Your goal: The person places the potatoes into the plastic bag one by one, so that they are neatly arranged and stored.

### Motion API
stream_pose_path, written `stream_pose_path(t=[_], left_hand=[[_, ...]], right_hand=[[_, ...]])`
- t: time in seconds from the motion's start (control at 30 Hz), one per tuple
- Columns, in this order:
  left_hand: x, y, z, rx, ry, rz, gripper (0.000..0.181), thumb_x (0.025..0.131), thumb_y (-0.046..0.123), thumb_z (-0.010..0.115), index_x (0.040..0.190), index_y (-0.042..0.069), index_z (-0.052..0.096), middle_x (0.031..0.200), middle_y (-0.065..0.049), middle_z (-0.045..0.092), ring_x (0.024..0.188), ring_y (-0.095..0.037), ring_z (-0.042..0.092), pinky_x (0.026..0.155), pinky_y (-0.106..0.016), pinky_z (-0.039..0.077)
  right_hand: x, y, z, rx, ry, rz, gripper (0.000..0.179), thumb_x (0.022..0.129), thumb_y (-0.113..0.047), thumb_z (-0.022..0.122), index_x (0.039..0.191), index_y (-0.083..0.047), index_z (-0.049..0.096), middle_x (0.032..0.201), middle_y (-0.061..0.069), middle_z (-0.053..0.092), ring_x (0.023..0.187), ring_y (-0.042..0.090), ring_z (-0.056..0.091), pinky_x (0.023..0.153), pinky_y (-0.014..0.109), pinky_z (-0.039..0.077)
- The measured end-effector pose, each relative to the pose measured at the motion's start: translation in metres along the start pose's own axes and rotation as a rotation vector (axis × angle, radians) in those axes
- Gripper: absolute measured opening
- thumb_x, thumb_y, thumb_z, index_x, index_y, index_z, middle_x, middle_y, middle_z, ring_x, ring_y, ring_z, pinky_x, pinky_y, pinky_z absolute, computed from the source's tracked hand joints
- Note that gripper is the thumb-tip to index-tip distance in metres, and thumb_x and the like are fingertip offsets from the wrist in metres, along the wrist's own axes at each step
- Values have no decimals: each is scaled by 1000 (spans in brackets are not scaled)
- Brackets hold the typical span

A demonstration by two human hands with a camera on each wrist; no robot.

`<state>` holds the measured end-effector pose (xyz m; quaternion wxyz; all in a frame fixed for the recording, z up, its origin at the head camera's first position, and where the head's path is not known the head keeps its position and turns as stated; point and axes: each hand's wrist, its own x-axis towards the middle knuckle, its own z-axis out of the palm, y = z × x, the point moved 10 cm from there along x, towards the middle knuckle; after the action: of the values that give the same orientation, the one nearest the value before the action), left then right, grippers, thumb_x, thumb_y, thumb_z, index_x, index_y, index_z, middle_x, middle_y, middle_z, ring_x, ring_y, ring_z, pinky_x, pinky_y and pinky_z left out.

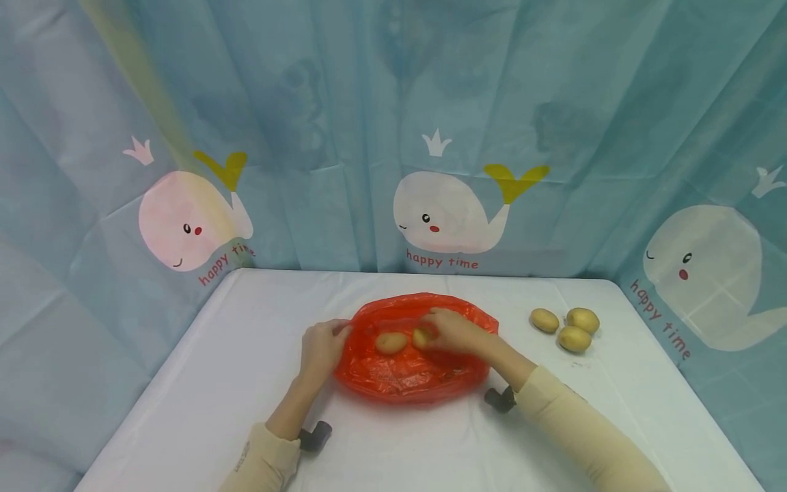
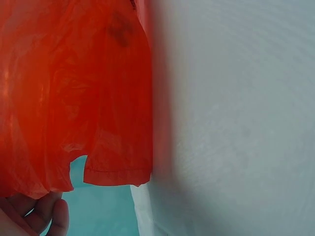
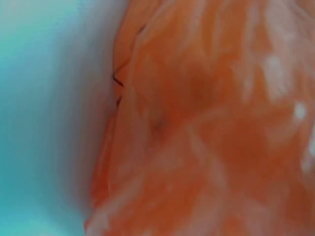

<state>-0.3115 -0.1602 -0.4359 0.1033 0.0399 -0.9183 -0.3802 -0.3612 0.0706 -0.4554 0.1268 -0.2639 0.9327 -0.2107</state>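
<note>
Red plastic is pretty much the star here: you've got a thin red plastic bag (image 1: 393,389) sitting mouth-up in the middle of the white table (image 1: 393,458), rim spread wide toward you. Your left hand (image 1: 321,348) is at the bag's left edge, thumb and fingers pinching the rim. The left wrist view backs that up, with your curled fingers (image 2: 59,216) right at the edge of the plastic, near a notch where the teal backdrop (image 2: 98,209) peeks through.

Your right hand (image 1: 458,333) reaches in over the right side of the bag, palm down, fingers curled round a held potato (image 1: 421,339) inside the mouth. You've also got a loose potato (image 1: 391,343) in there, lying just to the left of that one. Can't tell from the head view whether the one in your grip touches the bottom. The right wrist view is no help, just blurry red plastic filling most of it, fingers hidden.

Over on the right side of the table, well apart from the bag, you have three more potatoes (image 1: 574,338) bunched close together. Cream sleeves (image 1: 574,417) on both your arms, a dark gadget (image 1: 316,437) by each cuff, and behind it all a teal curtain (image 1: 344,82) with white whales (image 1: 439,212) and "happy time" printed on it.
</note>
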Motion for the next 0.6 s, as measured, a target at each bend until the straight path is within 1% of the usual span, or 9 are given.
stream_pose_path(t=[0.1,0.3,0.43,0.53,0.6], left_hand=[[0,0,0,-6,1,6,27,94,21,64,115,5,71,110,-14,74,106,-30,68,91,-44,56],[-3,0,1,-9,3,11,27,94,20,65,115,5,71,110,-14,74,103,-31,69,89,-44,58],[-4,0,1,-5,8,17,27,94,21,65,115,5,71,110,-14,74,104,-31,69,89,-44,57],[-3,0,0,-5,12,17,27,94,21,65,115,5,71,110,-14,74,105,-31,69,90,-44,57],[-3,0,-1,-6,14,21,27,94,21,65,115,4,71,110,-14,74,105,-31,69,90,-44,57]], right_hand=[[-5,2,-7,-14,12,7,48,84,-28,76,129,-16,63,127,3,64,120,23,57,102,46,51],[-16,5,-17,-1,22,2,45,85,-25,75,128,-16,63,123,0,64,113,18,58,98,44,54],[-20,6,-25,-12,41,-8,42,85,-23,75,125,-15,65,119,-1,65,111,17,59,97,42,55],[-23,6,-32,-3,55,-6,40,85,-22,75,123,-13,66,117,1,65,110,18,60,98,42,54],[-24,7,-35,13,56,6,40,85,-20,75,123,-12,66,120,4,65,112,21,60,98,44,54]])
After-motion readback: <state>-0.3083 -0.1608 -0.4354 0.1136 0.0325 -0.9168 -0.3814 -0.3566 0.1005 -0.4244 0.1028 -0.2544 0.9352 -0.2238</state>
